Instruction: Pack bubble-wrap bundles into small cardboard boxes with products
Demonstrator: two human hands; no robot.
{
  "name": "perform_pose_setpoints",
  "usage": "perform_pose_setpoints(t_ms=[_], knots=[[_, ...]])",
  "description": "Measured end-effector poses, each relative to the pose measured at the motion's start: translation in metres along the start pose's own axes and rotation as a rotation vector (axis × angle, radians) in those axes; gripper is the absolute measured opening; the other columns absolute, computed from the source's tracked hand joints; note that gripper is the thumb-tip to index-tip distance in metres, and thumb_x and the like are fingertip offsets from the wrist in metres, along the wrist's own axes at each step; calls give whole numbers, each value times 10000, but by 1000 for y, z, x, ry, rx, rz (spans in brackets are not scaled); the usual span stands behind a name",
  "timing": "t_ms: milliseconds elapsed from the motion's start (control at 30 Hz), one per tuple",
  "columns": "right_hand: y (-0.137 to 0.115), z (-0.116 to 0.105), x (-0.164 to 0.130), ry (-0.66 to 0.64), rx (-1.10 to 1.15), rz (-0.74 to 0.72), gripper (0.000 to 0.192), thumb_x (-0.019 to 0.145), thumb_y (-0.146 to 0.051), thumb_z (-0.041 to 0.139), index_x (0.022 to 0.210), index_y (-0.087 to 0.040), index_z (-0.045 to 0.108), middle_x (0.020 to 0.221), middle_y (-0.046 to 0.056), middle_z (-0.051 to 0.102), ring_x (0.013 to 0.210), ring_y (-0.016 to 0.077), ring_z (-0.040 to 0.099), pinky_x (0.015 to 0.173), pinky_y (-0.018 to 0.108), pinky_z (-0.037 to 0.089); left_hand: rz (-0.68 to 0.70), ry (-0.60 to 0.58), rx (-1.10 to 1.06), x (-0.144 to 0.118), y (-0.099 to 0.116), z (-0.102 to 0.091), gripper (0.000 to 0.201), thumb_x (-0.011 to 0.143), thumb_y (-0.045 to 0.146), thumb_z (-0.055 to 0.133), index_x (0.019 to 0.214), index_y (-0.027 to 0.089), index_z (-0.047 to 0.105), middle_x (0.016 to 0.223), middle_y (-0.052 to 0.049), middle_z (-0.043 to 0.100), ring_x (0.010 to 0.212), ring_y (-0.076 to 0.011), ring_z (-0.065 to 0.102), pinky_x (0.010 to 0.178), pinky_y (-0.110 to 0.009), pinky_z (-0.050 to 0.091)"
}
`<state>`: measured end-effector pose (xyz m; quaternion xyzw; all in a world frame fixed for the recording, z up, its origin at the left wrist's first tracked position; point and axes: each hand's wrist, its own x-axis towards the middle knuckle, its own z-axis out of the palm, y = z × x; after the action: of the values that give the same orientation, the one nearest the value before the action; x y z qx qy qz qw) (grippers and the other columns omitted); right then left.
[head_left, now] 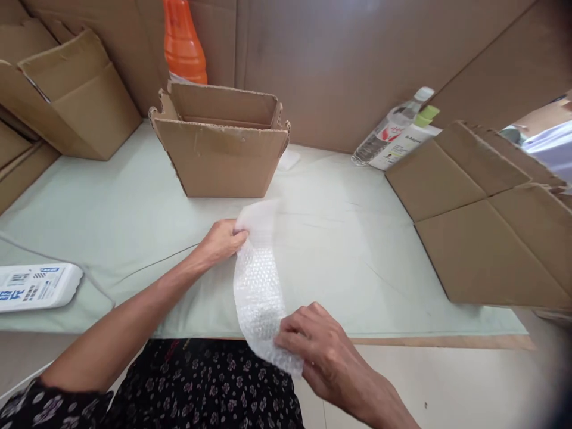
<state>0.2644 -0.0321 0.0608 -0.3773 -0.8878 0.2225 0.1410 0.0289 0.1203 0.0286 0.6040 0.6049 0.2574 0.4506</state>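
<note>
A long strip of clear bubble wrap (261, 286) stretches between my two hands over the front edge of the table. My left hand (224, 238) is closed on its left edge near the far end, thumb on top. Lower down and to the right, my right hand (319, 345) grips the near end, its fingers curled onto the plastic. The strip bows in a curve between the two grips, and its far end is slightly blurred. Just beyond it stands an open cardboard box (226, 159).
A white printed pack (38, 288) lies at the left by a grey cord. Cardboard boxes stand far left (92, 98) and right (487, 220). Behind are an orange bottle (183, 44), a clear bottle (386, 132) and a white carton (402, 146). Another person's sleeve (552, 149) shows far right.
</note>
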Motion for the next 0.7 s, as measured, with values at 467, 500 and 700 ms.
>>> perform_pose_setpoints(t_ms=[467,500,700], knots=[[19,1,96,-16,-277,-139,132,957,-137,567,906,-201,671,849,38,703,827,206,544,809,379,356,220,11,116,-129,-31,1,601,921,294,567,1507,240,449,1011,-50,728,890,-207,688,851,-363,556],[23,3,99,42,-291,-131,125,963,-161,573,1012,-194,683,979,70,729,920,232,574,857,402,375,199,54,150,-127,-35,6,587,928,272,537,1507,228,444,923,-30,713,791,-187,671,779,-335,554],[23,14,62,157,-201,-87,342,970,-336,615,1272,-177,598,1317,156,651,1128,287,593,907,447,466,259,134,417,-104,-51,17,626,889,213,538,1506,194,433,797,-2,690,666,-183,636,654,-298,512]])
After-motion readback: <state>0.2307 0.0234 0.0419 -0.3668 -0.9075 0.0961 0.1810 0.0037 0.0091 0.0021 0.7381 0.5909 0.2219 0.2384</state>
